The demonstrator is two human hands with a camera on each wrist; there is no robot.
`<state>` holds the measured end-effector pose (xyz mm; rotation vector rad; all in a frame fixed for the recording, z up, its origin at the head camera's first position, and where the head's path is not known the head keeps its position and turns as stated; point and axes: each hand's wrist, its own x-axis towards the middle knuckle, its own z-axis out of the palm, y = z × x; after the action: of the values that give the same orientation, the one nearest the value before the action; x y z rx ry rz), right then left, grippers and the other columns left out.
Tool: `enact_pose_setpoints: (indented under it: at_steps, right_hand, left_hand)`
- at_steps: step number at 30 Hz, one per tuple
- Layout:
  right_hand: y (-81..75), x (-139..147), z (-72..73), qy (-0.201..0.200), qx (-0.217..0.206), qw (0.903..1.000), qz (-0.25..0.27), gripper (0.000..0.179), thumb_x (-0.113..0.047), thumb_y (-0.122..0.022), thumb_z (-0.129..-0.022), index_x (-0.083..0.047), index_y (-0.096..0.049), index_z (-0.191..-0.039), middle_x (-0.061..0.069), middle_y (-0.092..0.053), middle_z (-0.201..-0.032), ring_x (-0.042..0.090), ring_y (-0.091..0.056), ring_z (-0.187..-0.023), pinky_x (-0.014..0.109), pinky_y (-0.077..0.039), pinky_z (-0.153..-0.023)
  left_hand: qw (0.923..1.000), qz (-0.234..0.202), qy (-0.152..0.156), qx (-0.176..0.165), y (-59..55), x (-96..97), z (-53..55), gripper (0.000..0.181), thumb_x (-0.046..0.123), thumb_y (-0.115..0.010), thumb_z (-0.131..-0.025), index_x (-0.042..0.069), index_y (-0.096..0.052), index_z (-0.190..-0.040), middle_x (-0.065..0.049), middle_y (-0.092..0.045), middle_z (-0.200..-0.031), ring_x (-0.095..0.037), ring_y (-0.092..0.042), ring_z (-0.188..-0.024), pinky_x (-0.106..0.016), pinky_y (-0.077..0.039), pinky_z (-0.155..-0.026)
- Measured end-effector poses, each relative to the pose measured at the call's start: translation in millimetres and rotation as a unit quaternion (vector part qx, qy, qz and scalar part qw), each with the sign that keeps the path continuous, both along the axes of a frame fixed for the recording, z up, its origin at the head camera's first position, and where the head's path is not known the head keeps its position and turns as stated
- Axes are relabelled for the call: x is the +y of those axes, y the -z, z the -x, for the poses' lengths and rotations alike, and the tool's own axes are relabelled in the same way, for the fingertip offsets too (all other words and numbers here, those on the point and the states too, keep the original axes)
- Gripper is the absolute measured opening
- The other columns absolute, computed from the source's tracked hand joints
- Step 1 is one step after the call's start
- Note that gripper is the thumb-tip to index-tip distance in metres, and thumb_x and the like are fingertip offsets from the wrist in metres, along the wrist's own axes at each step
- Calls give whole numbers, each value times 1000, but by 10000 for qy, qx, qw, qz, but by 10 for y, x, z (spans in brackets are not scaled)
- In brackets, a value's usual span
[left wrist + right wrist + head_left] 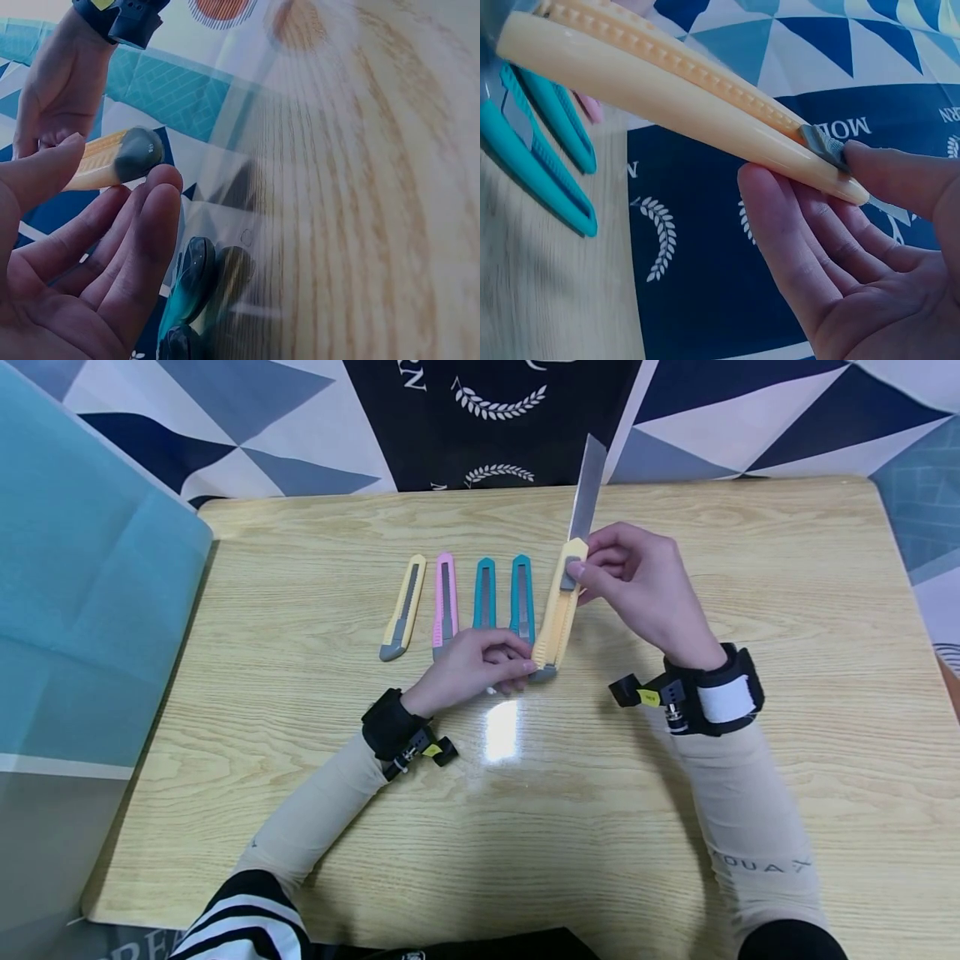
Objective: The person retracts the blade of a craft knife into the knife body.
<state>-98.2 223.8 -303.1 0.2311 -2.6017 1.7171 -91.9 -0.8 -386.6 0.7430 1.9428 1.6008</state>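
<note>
A large yellow box cutter (557, 618), its long blade (587, 485) extended, is held tilted over the table between both hands. My right hand (645, 585) pinches it near the blade end, thumb on the grey slider (825, 148) and fingers beneath the handle. At the other end, my left hand (476, 664) pinches the handle beside its grey end cap (140, 154) between thumb and fingers. To the left, two teal box cutters (485, 589) (521, 589), a pink box cutter (446, 597) and a smaller yellow box cutter (405, 606) lie in a row. The left hand partly covers the teal ones' lower ends.
The wooden table (360, 843) meets a geometric patterned cloth (285, 427) with a black printed panel (495, 435) at its far edge. A light blue surface (82, 593) borders the left side. Wrist cameras on black straps (712, 693) sit on both forearms.
</note>
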Motion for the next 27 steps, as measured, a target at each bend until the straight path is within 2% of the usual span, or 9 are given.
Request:
enact_pose_setpoints:
  at_steps: [13, 20, 27]
  right_hand:
    - [35, -74, -5, 10, -18, 9998, 220, 21, -11, -64, -88, 2, -56, -103, 13, -64, -86, 24, -65, -71, 24, -58, -62]
    - [58, -82, -5, -62, 111, 9999, 97, 21, -14, -61, -91, 1, -63, -104, 11, -65, -88, 22, -64, -69, 23, -57, -61]
    - [74, -71, -7, -164, 113, 9996, -212, 26, -20, -53, -95, 1, -67, -100, 11, -65, -86, 19, -64, -67, 22, -57, -61]
  left_hand:
    - [9998, 82, 101, -159, -8, 5, -4, 12, 12, -63, -89, 4, -66, -98, -12, -69, -78, -21, -65, -67, -39, -58, -58]
    - [9972, 518, -100, 526, 10, 20, -15, 14, 19, -67, -86, 8, -69, -96, -4, -70, -77, -12, -65, -68, -28, -56, -60]
    - [9957, 561, -143, 726, 38, 32, -16, 13, 16, -68, -85, 7, -69, -95, -1, -69, -79, -8, -64, -71, -24, -56, -62]
